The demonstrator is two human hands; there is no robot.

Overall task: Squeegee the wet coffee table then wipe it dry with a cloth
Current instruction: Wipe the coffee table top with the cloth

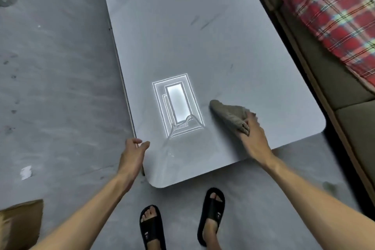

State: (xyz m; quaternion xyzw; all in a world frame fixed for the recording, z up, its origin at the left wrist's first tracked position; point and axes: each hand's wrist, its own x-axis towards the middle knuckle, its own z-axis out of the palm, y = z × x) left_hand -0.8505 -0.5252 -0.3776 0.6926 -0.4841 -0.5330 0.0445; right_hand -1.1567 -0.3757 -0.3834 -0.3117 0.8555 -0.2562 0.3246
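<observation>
Cloth (pixel 229 114) bunched in right hand (pixel 253 136), trailing up-left toward wet streak (pixel 172 148); left hand (pixel 134 148) open, rested at coffee table (pixel 203 36) edge.

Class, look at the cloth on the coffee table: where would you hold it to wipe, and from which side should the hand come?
Grip the bunched near end of the cloth, as the right hand does, coming from the table's near edge. That end is gathered into a wad the fingers can close round, and the free end trails flat on the surface, probably ready to sweep.
</observation>
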